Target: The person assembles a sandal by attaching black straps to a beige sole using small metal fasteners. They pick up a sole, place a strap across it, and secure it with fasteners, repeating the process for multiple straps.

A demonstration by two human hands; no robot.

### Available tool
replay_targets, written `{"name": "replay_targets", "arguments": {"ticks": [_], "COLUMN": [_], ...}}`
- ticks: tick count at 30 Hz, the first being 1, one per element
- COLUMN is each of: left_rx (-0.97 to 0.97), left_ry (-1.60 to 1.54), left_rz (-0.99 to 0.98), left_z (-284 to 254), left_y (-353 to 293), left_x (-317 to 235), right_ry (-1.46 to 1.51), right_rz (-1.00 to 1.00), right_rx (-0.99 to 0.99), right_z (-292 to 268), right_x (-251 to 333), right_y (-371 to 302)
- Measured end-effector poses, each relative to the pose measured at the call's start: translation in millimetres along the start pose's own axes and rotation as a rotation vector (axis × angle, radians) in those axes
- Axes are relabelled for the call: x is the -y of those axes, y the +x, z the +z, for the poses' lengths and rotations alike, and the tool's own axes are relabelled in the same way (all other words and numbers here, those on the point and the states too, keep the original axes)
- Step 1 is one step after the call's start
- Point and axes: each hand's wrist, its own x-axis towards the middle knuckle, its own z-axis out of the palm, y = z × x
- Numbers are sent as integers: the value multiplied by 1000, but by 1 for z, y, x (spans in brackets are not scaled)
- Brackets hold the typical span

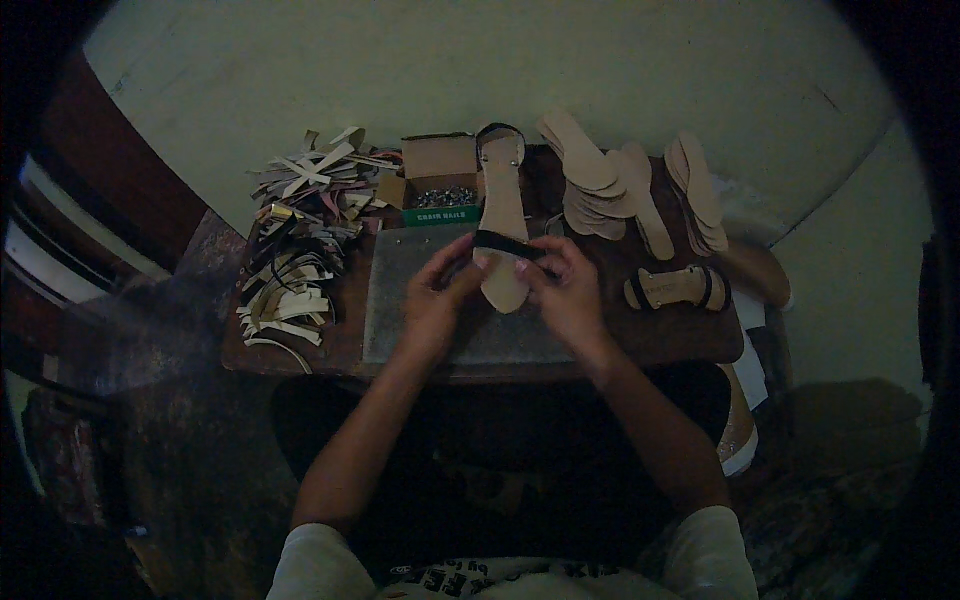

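Both hands hold a tan sandal (503, 207) in front of me, its rounded bare end toward me. A black strap (505, 242) crosses the sole between my fingers, and a black looped strap (500, 130) stands at the far end, with small shiny spots beside it. On the near left edge, my left hand (442, 288) pinches the sole and strap end with thumb on top. Opposite it, my right hand (562, 290) grips the other edge, thumb on the sole and fingers at the strap. What the fingers do underneath is hidden.
A grey slab (400, 320) lies on the dark table (690, 345). Behind it is an open box of nails (443, 200). Strap strips (290, 290) heap up at left; tan insoles (595, 185) are stacked at right, near a strapped sandal (678, 288). A wall (640, 60) rises behind.
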Motion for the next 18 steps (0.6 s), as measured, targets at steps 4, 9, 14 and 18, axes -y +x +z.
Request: {"name": "replay_targets", "arguments": {"ticks": [4,9,14,18], "left_rx": [-52,-167,-156,-112], "left_ry": [155,127,211,252], "left_rz": [89,41,68,4], "left_z": [0,-2,-5,-7], "left_y": [-6,-4,-1,-1], "left_x": [-5,-6,-10,-13], "right_ry": [9,-43,-305,-414], "right_rz": [95,120,-18,-38], "right_rx": [28,138,265,407], "right_z": [6,7,1,-8], "right_x": [9,9,17,23], "right_y": [-7,-13,-11,-7]}}
